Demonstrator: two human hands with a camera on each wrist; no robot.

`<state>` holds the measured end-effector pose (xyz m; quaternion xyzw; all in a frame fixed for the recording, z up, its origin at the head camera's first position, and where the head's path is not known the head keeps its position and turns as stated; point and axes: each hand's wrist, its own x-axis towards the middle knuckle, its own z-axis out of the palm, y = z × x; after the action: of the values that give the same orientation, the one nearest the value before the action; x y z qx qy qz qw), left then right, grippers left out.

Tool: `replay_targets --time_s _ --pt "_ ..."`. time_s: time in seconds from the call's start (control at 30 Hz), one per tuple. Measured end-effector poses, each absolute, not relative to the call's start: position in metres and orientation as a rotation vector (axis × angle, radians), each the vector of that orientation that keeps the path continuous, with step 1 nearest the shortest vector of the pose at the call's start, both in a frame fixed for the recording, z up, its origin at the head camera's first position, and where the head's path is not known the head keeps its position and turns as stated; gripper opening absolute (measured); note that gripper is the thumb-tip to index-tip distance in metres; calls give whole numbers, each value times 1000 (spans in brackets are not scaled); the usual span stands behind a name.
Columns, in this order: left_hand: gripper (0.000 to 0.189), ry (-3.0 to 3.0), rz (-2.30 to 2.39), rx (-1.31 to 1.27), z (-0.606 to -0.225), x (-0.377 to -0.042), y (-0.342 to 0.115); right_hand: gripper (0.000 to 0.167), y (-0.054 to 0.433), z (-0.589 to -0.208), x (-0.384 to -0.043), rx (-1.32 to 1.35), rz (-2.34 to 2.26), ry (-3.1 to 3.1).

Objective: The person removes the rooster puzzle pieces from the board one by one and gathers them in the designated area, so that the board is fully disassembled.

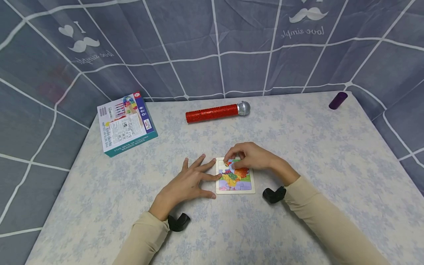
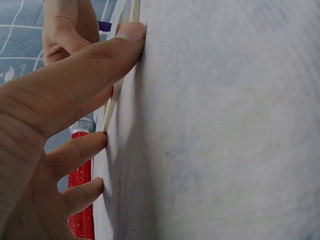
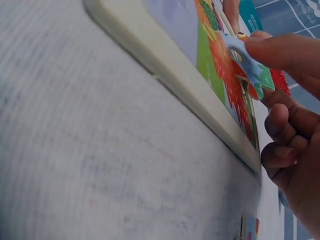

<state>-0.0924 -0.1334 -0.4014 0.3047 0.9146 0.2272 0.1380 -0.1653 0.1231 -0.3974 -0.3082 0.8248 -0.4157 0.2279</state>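
Right hand (image 1: 254,156) pinches a blue-green puzzle piece (image 3: 256,69) between thumb and finger, tilted above the upper part of the cream-rimmed puzzle tray (image 1: 236,192), while the left hand (image 1: 185,185) is spread out, gripping nothing, fingertips at the tray's left edge. Tray lies on the patterned surface (image 1: 232,230), mostly filled, pale bare patch near its upper left corner. Best handling, probably: brace the tray with the left fingertips against sliding, match tabs to neighbouring cutouts, level the piece, press straight down without forcing.
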Motion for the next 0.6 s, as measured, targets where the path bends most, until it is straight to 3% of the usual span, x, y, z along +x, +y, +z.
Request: replay_targets --time_s 0.6 --pt "62 2640 676 867 -401 -92 -133 16 128 -395 -164 -715 -1233 2261"
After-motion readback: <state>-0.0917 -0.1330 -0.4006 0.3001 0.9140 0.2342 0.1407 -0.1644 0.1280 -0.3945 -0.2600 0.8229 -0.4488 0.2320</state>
